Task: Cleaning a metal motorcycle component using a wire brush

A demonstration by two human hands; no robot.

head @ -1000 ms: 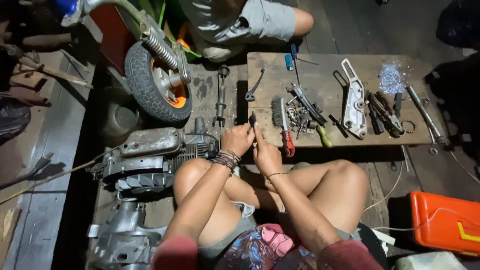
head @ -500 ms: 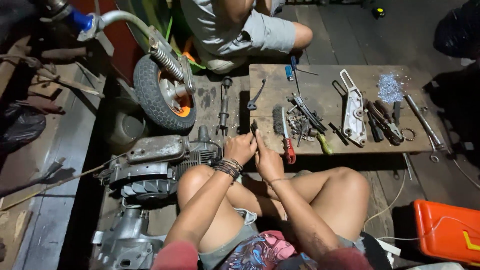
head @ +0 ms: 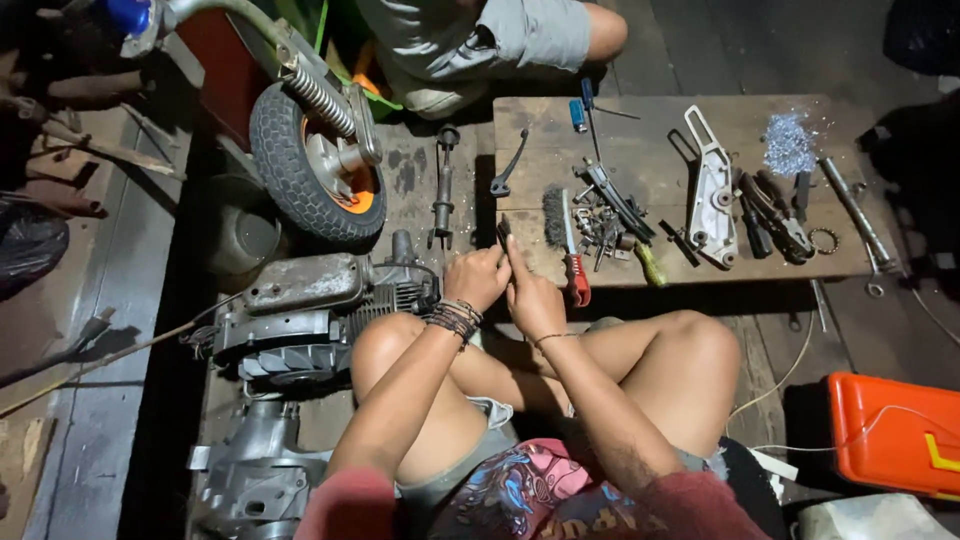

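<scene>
Small dark part sits pinched between both hands at the near edge of the wooden desk, just above the crossed knees; too small and dark to tell what it is, long axis looks roughly upright, pointing away from the person. Going left to right: small wheel with orange hub and spring strut far left, grey engine block below it on the floor, then left hand, beaded bracelets on the wrist, fingers curled narrow around the lower side of the part. Right hand is just beside it, touching, fingers closed narrow on the part from the right, index reaching up along it. Both hands equally near, part lies just beyond the fingertips of both. Further right on the desk: wire brush, red-handled tool, pile of loose bolts and wrenches, white metal bracket, bag of small silver bits. Orange case on the floor far right. Another person sits at the top.
</scene>
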